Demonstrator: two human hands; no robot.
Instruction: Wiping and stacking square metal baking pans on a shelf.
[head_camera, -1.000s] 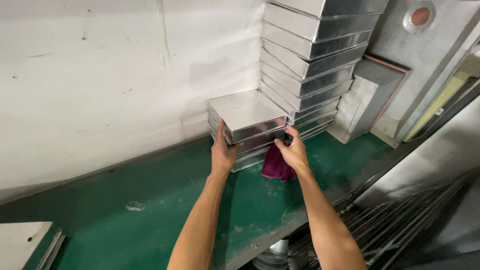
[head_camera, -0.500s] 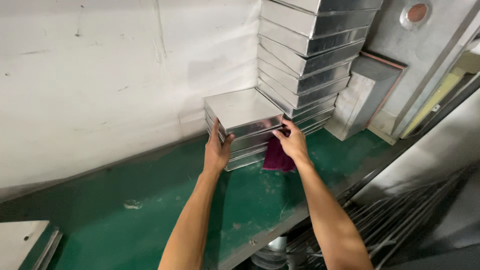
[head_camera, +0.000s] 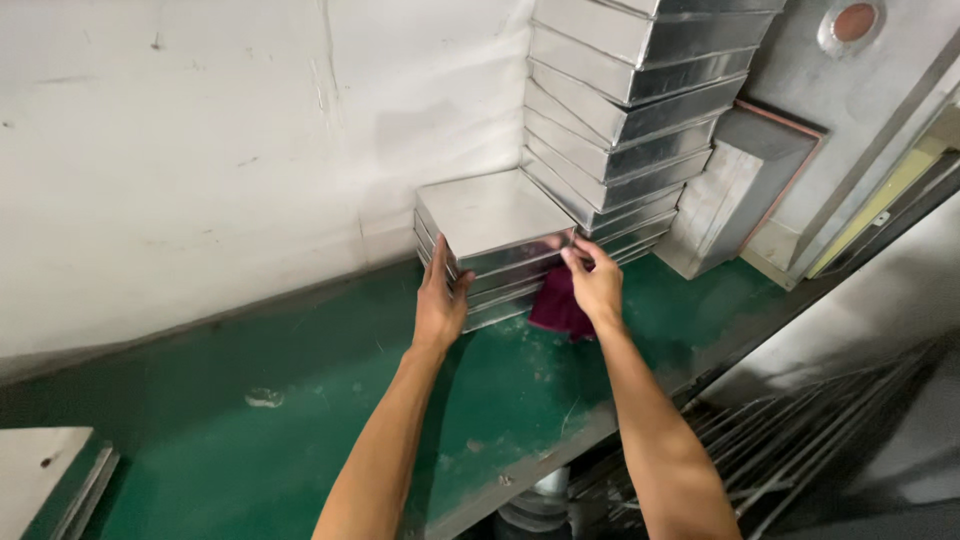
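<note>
Both hands have stayed on the short stack of shiny flat metal trays (head_camera: 490, 245) over the last second. The left hand (head_camera: 440, 305) presses flat against its near-left corner; the right hand (head_camera: 593, 280) pinches its right front corner, with a crumpled maroon cloth (head_camera: 556, 308) just beneath that hand on the green table (head_camera: 300, 400). A taller pile of metal trays (head_camera: 630, 110) stands beyond the right hand.

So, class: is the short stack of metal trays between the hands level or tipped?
Level: the short tray stack sits flat on the green bench, its top horizontal.
</note>
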